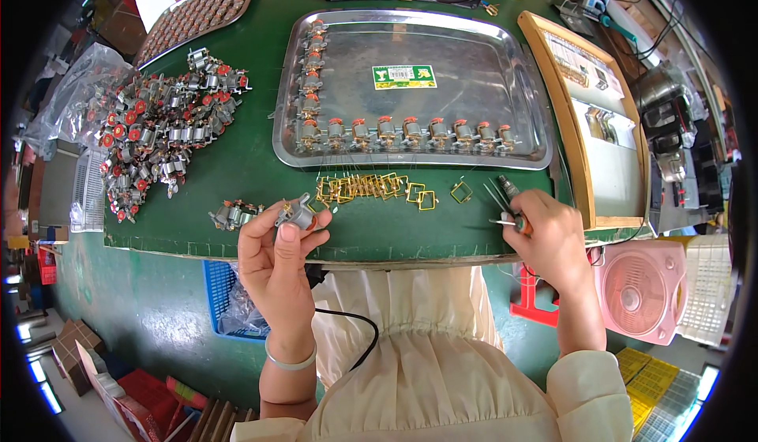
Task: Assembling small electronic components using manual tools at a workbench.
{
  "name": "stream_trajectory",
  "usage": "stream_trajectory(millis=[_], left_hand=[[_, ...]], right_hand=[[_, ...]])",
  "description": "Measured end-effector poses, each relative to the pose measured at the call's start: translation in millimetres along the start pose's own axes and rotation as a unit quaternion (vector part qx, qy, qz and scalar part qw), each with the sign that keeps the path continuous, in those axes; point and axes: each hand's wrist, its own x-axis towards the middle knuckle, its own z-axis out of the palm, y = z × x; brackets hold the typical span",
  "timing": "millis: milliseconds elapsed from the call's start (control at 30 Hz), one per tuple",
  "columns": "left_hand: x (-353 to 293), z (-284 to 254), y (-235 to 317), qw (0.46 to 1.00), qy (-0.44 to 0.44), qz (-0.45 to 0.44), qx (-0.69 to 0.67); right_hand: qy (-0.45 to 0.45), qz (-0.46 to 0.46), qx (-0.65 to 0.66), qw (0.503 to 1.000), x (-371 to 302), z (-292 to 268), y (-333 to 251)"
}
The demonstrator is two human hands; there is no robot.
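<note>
My left hand [280, 260] pinches a small silver electric motor [295, 212] between thumb and fingers, just above the table's front edge. To the right, my right hand [545, 233] is closed around a slim tool [505, 221] whose pale tip points left; its kind is mostly hidden by the fingers. Beside that hand lies a dark-handled tool [507, 185] with thin metal prongs near it. Two or so more motors [233, 215] lie left of my left hand. Between the hands is a row of square yellow wire frames [363, 188], with a single frame [461, 191] apart from them.
A metal tray [474, 55] carries motors along its left and front sides. At left is a heap of motors [158, 126], with a full tray [197, 19] behind. A wooden-framed case [584, 197] stands right. Below are a pink fan [636, 296] and a blue basket [217, 292].
</note>
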Motion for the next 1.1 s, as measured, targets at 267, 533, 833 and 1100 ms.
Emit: stream_trajectory(millis=[267,533,833,1100], left_hand=[[-3.5,-2.3,-0.5,1.0,-0.011,0.009,0.02],[-6.7,1.5,-3.5,0.998,-0.052,-0.004,0.028],[-10.5,23.9,1.3,0.978,-0.176,-0.102,-0.055],[-7.1,20.4,12.5,0.971,-0.166,-0.162,-0.051]], right_hand=[[0.064,0.008,0.05,0.997,23.5,10.1,-26.9],[0.065,-0.06,0.03,0.996,34.0,19.7,-30.4],[-0.003,0.038,0.637,0.77,32.2,24.8,-55.3],[-0.151,0.133,0.729,0.655,42.8,26.3,-75.8]])
